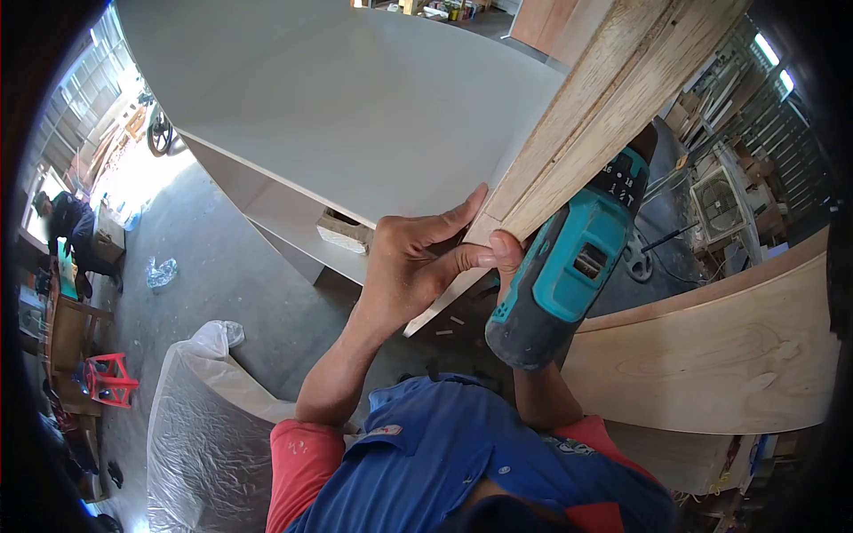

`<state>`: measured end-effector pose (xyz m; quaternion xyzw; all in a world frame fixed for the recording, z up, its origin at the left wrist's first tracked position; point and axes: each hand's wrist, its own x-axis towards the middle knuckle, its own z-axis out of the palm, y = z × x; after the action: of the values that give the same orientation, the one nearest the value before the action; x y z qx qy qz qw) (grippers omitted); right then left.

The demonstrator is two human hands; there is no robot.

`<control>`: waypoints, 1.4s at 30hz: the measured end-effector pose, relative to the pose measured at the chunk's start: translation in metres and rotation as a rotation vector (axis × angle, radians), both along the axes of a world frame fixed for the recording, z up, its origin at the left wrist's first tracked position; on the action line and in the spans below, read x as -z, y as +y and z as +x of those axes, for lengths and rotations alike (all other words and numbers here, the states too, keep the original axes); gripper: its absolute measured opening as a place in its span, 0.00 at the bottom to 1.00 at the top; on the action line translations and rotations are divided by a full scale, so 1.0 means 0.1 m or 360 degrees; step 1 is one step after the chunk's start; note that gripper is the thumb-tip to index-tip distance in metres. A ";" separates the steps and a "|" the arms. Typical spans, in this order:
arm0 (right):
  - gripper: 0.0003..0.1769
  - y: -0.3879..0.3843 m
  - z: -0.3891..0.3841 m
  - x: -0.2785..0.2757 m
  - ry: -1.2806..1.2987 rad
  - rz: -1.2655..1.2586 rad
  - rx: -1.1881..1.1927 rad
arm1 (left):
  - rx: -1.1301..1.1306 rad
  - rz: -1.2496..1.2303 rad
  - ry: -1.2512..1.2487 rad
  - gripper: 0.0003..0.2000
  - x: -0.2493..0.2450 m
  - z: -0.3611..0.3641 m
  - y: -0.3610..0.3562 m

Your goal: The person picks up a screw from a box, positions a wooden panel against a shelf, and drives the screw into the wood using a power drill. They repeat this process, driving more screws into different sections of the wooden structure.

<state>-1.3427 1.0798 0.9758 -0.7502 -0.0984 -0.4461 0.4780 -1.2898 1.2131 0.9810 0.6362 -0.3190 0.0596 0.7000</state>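
Note:
A teal and black power drill is at the right, beside a long wooden beam that runs up to the top edge. My right hand shows only a thumb and part of a finger; the drill hides the rest, and its forearm comes up under the drill. My left hand grips the lower end of the beam, thumb and fingers on either side of the wood. Left of the beam lies a wide grey panel, the top of a curved cabinet. A small wooden block sits under its edge.
A curved plywood panel stands at the right. Plastic-wrapped goods are at the lower left. A red stool and a person in dark clothes are at the far left. An outdoor fan unit is at the right.

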 end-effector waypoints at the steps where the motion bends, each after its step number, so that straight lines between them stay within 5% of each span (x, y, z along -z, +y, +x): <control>1: 0.20 0.01 -0.02 -0.06 -0.0035 -0.0211 0.0109 | -0.0019 0.0029 -0.0051 0.27 0.00 0.01 0.00; 12: 0.19 0.02 -0.01 -0.17 -0.0238 -0.0540 0.0425 | -0.0075 0.0319 -0.0336 0.29 0.00 -0.01 0.10; 14: 0.18 0.03 -0.02 -0.17 -0.0234 -0.0681 0.0453 | -0.0207 0.0320 -0.0505 0.34 -0.04 -0.10 0.07; 16: 0.17 0.05 0.01 -0.12 -0.0056 -0.0117 0.0286 | -0.0376 0.0317 -0.0540 0.34 0.01 -0.16 -0.05; 23: 0.15 0.04 0.03 -0.12 -0.0148 -0.0423 0.0530 | -0.0831 0.0225 -0.0471 0.30 0.08 -0.24 -0.30; 26: 0.15 0.03 0.02 -0.11 -0.0193 -0.0259 0.0263 | -0.0814 0.0232 -0.0505 0.30 0.12 -0.21 -0.27; 28: 0.14 0.03 0.01 -0.06 -0.0094 0.0197 -0.0064 | -0.0806 0.0212 -0.0477 0.30 0.13 -0.21 -0.27; 32: 0.27 -0.24 -0.13 -0.08 0.0064 -0.0181 0.0118 | -0.0793 0.0156 -0.0541 0.29 0.16 -0.15 -0.26; 35: 0.27 -0.54 -0.36 -0.08 0.0194 0.0219 0.0047 | -0.0770 0.0268 -0.0365 0.26 0.12 -0.20 -0.22; 39: 0.25 -1.14 -0.65 0.20 0.0204 0.0579 -0.0561 | -0.0824 0.0296 -0.0302 0.21 0.01 -0.26 -0.23; 42: 0.27 -1.57 -0.91 0.36 0.0332 0.0389 -0.0786 | -0.0881 0.0296 -0.0260 0.16 -0.03 -0.28 -0.23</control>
<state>-1.4339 0.9231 0.9398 -0.6822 -0.1740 -0.2453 0.6664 -1.3179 1.1906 0.9843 0.7535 -0.1929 0.2695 0.5678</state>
